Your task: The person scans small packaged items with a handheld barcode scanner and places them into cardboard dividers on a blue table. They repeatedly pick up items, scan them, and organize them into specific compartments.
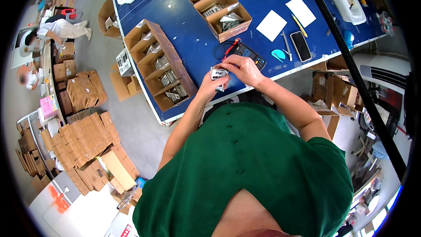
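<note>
Close in front of my body, over the table's near edge, my left hand (209,88) is closed round a small packet with a white printed label (218,74). My right hand (246,71) pinches at the packet's upper edge, its fingertips pressed together. The fingers partly cover the packet, so its contents are hidden. Just beyond my right hand lies a black multimeter (251,55) with a red test lead (231,48) running beside it. A teal fan-shaped piece (278,55), a thin metal tool like tweezers (287,46) and a dark-screened phone (301,46) lie to the right.
On the blue table (175,22), a divided cardboard box (186,77) holding packets stands left; another divided box (239,29) is farther off. Two white sheets (271,25) and a yellow cutter-like tool (300,26) lie right. A black strut (351,63) crosses the right side. Two people are at far left.
</note>
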Tool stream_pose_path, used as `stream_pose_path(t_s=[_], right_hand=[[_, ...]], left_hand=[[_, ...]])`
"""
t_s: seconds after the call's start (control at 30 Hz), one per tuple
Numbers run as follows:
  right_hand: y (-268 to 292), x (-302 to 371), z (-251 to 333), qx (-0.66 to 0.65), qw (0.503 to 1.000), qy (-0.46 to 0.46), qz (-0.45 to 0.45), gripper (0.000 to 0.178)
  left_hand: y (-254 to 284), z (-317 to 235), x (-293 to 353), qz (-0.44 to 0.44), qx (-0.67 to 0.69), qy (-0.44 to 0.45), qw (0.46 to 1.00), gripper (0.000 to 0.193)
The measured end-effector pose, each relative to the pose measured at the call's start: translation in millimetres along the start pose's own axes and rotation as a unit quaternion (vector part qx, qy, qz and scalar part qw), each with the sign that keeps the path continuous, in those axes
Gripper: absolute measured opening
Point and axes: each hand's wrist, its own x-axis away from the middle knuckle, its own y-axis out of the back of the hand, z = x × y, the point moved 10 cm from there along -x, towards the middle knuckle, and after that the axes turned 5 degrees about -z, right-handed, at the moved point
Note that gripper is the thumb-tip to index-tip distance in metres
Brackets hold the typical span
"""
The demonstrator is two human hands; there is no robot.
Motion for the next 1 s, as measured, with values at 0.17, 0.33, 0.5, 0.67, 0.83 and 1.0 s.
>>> stream_pose_path(t_s=[0.17,0.33,0.5,0.67,0.83,1.0], right_hand=[[3.5,7.5,-42.6,-0.139,0.976,-0.168,0.027,0.011],[23.6,3.4,-44.5,-0.085,0.988,-0.127,0.037,0.010],[14.3,34.7,-49.4,-0.126,0.977,-0.139,0.098,0.008],[16.6,51.3,-51.4,-0.163,0.966,-0.172,0.100,0.008],[17.1,54.0,-56.6,-0.235,0.946,-0.207,0.081,0.007],[23.3,57.6,-44.4,-0.178,0.954,-0.218,0.100,0.008]], left_hand=[[-6.9,7.0,-6.9,-0.030,0.003,0.044,0.999,0.037],[-23.6,1.0,-8.2,0.016,-0.037,0.073,0.997,0.037],[-32.8,29.1,22.6,0.093,0.005,0.190,0.977,0.057],[-33.9,22.5,33.0,0.116,-0.133,0.159,0.971,0.044],[-36.8,18.8,28.1,0.091,-0.098,0.156,0.979,0.037],[-44.7,21.0,35.8,0.139,-0.189,0.155,0.960,0.034]])
